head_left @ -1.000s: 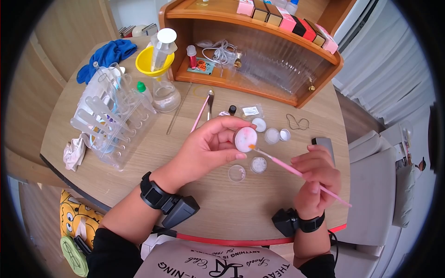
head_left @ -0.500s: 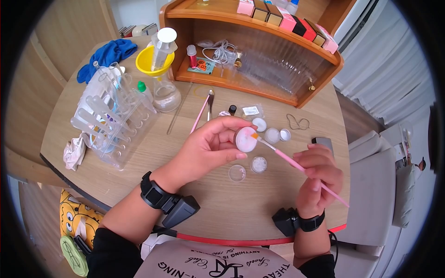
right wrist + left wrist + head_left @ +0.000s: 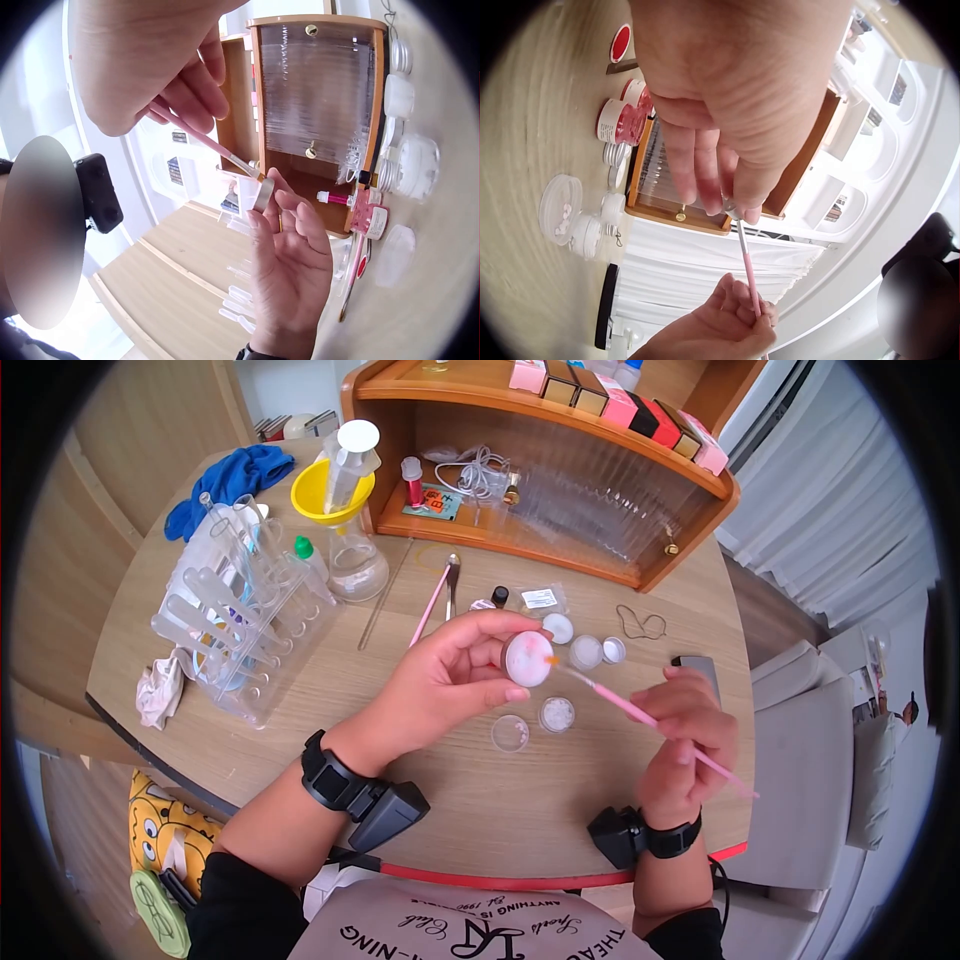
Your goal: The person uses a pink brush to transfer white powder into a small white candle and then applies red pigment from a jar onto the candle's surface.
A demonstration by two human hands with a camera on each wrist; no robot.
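Note:
Between thumb and fingers, my left hand (image 3: 440, 680) holds a small round tin (image 3: 525, 662) above the table, its pale pink-white face turned up toward me. From the side, in the right wrist view, the tin (image 3: 263, 196) shows a shallow silvery wall. My right hand (image 3: 690, 740) pinches a pink-handled paintbrush (image 3: 630, 707) by its shaft. The brush's orange bristles are at the right edge of the tin's face. On the table just below lie a clear shallow dish (image 3: 510, 733) with pink bits and a small jar (image 3: 557, 714) of white pieces.
Small white containers (image 3: 586, 652) stand beyond the tin. A test tube rack (image 3: 270, 660), a flask (image 3: 358, 565) with a yellow funnel (image 3: 312, 495), and a second pink brush (image 3: 430, 605) are to the left. A wooden cabinet (image 3: 690, 510) stands at the back.
The brush tip has moved slightly over the tin's face, up from its lower right edge, then back to the right edge. The left hand has stayed nearly still.

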